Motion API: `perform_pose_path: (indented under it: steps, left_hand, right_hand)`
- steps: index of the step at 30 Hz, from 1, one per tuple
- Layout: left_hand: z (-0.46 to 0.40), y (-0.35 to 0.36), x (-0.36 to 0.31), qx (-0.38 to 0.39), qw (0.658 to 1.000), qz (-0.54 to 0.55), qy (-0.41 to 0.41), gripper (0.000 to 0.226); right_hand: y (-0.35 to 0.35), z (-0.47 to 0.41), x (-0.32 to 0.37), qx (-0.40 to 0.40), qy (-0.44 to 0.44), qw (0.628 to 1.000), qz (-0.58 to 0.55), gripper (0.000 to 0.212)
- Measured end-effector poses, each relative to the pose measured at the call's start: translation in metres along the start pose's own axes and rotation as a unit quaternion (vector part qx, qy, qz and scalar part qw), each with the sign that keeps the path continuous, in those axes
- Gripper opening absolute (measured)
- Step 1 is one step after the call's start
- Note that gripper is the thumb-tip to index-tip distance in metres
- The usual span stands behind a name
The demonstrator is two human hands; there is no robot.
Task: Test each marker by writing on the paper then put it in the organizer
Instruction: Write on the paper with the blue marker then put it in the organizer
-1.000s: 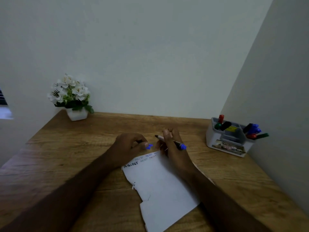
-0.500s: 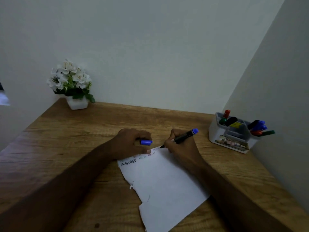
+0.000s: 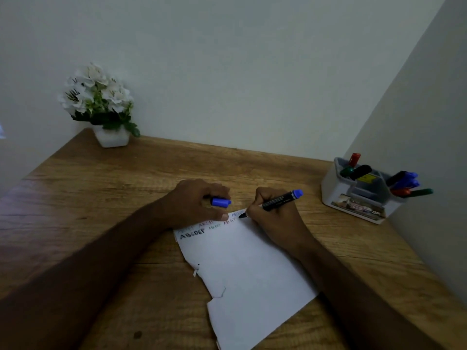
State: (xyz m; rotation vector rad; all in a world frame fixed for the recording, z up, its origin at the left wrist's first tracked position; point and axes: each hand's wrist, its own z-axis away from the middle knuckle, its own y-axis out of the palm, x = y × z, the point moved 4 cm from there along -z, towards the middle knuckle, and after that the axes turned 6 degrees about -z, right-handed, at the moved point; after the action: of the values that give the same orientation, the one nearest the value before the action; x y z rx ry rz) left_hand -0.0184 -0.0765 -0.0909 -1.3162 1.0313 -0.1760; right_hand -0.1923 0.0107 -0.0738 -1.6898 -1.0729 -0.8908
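My right hand (image 3: pixel 274 218) grips a black marker with a blue end (image 3: pixel 280 200), its tip touching the top right corner of the white paper (image 3: pixel 242 269). Several small rows of "ABCDEF" run along the paper's top edge. My left hand (image 3: pixel 194 203) holds the blue marker cap (image 3: pixel 220 202) in curled fingers while its thumb presses the paper's top edge. The white and grey organizer (image 3: pixel 358 198) stands at the right against the wall, with red, green, black and blue markers in it.
A white pot of white flowers (image 3: pixel 101 107) sits at the back left of the wooden desk (image 3: pixel 101 188). Walls close the desk at the back and the right. The paper's left edge is torn.
My right hand turned the marker from lying level above the paper to tip-down on its top right corner. My left hand settled on the top edge with the cap.
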Motion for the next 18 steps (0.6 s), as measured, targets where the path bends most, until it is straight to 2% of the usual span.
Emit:
perform_pose_path:
  steps: [5, 10, 18]
  left_hand:
    - [0.0002, 0.0005, 0.0006, -0.003, 1.0, 0.003, 0.005, 0.081]
    - [-0.0003, 0.0015, 0.002, 0.002, 1.0, 0.004, -0.001, 0.083]
    - [-0.0002, 0.001, 0.0008, 0.002, 1.0, 0.004, 0.001, 0.082]
  right_hand:
    - [0.0003, 0.0, -0.0016, 0.002, 0.004, 1.0, 0.007, 0.037]
    - [0.0024, 0.0015, 0.0012, 0.016, -0.006, 1.0, 0.004, 0.024]
    - [0.0015, -0.001, -0.0008, 0.005, 0.001, 1.0, 0.012, 0.029]
